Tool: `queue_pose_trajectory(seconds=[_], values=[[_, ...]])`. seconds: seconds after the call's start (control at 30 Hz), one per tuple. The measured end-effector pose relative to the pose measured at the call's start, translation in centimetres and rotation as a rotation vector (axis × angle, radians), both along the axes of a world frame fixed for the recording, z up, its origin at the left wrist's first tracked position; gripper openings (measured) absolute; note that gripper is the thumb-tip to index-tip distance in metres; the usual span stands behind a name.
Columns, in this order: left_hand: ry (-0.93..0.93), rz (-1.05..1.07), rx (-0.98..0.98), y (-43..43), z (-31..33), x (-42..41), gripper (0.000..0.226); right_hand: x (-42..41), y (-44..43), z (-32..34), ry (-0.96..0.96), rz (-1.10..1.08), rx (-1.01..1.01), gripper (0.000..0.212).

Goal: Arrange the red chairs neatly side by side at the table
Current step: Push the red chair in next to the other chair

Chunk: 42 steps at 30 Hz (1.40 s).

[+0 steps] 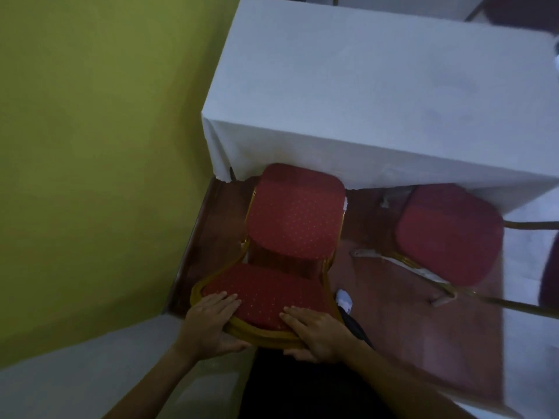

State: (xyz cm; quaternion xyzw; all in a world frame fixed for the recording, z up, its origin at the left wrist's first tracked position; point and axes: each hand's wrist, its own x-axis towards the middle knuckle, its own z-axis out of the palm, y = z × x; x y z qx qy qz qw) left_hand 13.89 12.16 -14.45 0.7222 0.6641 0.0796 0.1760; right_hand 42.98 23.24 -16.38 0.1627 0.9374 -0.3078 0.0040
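Both hands clamp the backrest's top: left hand (pixel 208 320) and right hand (pixel 317 331), fingers over the padding, thumbs behind the gold rail. The green wall (pixel 90 116) crowds the left. The red chair (pixel 295 216), in dotted fabric, noses against the white-draped table (pixel 363 86). The second red chair (pixel 447 231) stands apart on the right, angled and blurred.
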Motion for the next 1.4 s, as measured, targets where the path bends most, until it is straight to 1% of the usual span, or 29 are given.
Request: queue_pose_trajectory(seconds=[0.1,0.33,0.43,0.53,0.7,0.8,0.9,0.93,1.0,1.1,1.2,1.27,1.4], values=[[0.008,0.002,-0.015,-0.1,-0.1,-0.1,0.097,-0.2,0.1,0.1,0.000,-0.026,0.005,0.073],[0.054,0.027,-0.047,0.2,0.5,0.1,0.098,-0.3,0.6,0.1,-0.036,-0.094,0.092,0.075],[0.033,0.054,-0.082,0.4,0.6,-0.3,0.096,-0.8,0.8,0.6,-0.069,-0.131,0.147,0.081],[0.001,0.011,-0.144,1.0,1.2,-1.2,0.095,-1.4,0.2,1.0,-0.094,-0.203,0.165,0.085],[-0.015,-0.014,-0.169,1.7,1.5,-1.5,0.096,-1.7,-0.3,2.0,-0.123,-0.240,0.187,0.084],[-0.036,-0.012,-0.201,1.7,1.5,-1.6,0.096,-1.6,-0.2,1.8,-0.133,-0.232,0.088,0.085],[-0.030,-0.013,-0.198,1.7,1.4,-1.6,0.095,-1.6,0.1,2.4,-0.202,-0.239,-0.125,0.096],[-0.027,-0.016,-0.197,1.6,1.4,-1.6,0.095,-1.6,0.3,2.8,-0.238,-0.225,-0.164,0.097],[-0.043,-0.011,-0.206,1.2,1.7,-1.4,0.094,-1.7,0.4,3.0,-0.286,-0.202,-0.190,0.097],[-0.043,-0.002,-0.204,0.9,2.5,-1.0,0.093,-1.4,0.7,2.5,-0.295,-0.184,-0.193,0.093],[-0.061,-0.013,-0.219,0.9,3.2,-0.1,0.092,-0.3,0.8,2.2,-0.300,-0.187,-0.219,0.094],[-0.079,-0.027,-0.227,1.5,3.6,1.1,0.090,0.7,1.2,2.3,-0.289,-0.200,-0.230,0.094],[-0.060,-0.058,-0.183,3.0,4.4,4.9,0.087,4.6,1.8,2.5,-0.266,-0.244,-0.220,0.091]])
